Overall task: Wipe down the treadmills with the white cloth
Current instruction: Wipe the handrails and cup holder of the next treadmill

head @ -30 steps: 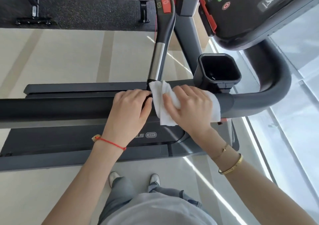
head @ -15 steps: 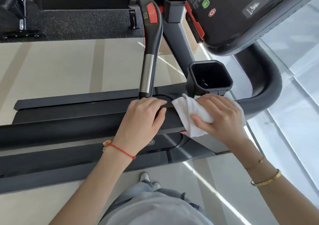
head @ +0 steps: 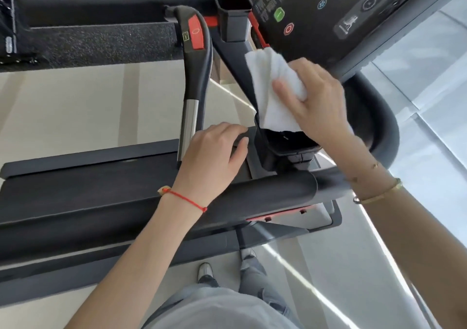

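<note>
A person looks down from head height at a black treadmill (head: 151,194). The right hand (head: 313,101) grips one white cloth (head: 270,86), fingers curled over its bunched upper part and thumb pressed across its front, so the loose lower edge hangs down over the rim of a square cup holder (head: 285,146). The cloth's long axis runs roughly up and down in view, from near the lower edge of the console panel (head: 341,15) above to the holder below. The left hand (head: 214,151) holds nothing; it rests on the treadmill frame just left of the cup holder, fingers loosely bent and pointing toward it. The right hand is plainly the nearer to the console, which lies just above and to its right, so the next wipe likely goes either up onto that panel or down into the holder. Counted: one cloth, two hands, two cup holders, the second (head: 233,18) farther up beside the console, and one upright grip bar (head: 193,58) with a red button. A second treadmill's dark belt (head: 101,45) lies beyond.
</note>
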The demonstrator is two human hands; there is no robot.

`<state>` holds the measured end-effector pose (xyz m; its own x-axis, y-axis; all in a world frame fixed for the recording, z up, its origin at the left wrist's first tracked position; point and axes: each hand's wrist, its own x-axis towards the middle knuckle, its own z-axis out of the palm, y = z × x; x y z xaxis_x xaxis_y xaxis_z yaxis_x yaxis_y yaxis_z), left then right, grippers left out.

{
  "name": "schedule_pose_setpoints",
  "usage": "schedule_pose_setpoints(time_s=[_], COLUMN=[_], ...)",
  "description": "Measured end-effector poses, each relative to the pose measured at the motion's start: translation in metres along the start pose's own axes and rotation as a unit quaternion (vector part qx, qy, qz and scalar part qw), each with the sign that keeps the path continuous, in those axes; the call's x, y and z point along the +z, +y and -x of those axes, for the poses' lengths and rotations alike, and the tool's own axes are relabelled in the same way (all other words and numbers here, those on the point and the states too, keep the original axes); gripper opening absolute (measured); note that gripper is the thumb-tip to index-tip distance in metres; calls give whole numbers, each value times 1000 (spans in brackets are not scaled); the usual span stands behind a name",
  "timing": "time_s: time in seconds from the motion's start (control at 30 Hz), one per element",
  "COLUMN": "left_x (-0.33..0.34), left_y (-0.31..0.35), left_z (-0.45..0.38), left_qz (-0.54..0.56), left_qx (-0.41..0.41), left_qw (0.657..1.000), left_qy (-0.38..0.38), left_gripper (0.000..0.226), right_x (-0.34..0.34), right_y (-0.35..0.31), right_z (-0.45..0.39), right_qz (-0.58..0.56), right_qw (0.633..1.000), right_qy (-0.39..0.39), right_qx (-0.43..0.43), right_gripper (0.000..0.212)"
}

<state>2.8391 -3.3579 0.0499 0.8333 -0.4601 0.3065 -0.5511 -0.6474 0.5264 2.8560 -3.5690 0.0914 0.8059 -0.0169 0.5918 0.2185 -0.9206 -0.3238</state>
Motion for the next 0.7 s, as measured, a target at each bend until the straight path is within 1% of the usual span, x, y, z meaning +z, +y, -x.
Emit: schedule_pose_setpoints(time_s=[0.03,0.1,0.13,0.17,0.23,0.37,0.43,0.5,0.57,0.63,0.7], left_x=[4,12,16,21,30,43,47,49,50,52,53], left_y=[2,6,10,13,20,29,30,30,31,32,31], left_z=[-4,-11,-14,-17,-24,-33,-35,-37,-37,-36,-35], left_qz=[-5,-14,-16,-16,-17,-22,-27,-29,-19,-14,-14], left_qx=[-11,-36,-48,-60,-89,-140,-160,-173,-175,-173,-179], left_qw=[1000,999,999,998,996,990,987,985,984,985,984], left_qy=[0,2,4,4,1,14,14,6,3,9,8], left_gripper=[37,35,34,34,31,30,30,32,34,30,27], right_x=[11,33,40,43,38,29,39,52,59,59,51], right_y=[9,28,38,49,70,93,90,81,74,75,82], right_z=[-8,-15,-15,-13,-12,-13,-16,-19,-21,-20,-18], right_qz=[9,16,19,24,22,6,43,89,126,136,111], right_qw=[998,980,968,959,951,940,930,914,899,896,905], right_qy=[-58,-183,-232,-257,-264,-300,-305,-291,-289,-297,-305], right_qx=[-34,-81,-99,-121,-159,-165,-203,-270,-303,-301,-274], right_gripper=[47,54,57,59,61,54,50,44,41,40,45])
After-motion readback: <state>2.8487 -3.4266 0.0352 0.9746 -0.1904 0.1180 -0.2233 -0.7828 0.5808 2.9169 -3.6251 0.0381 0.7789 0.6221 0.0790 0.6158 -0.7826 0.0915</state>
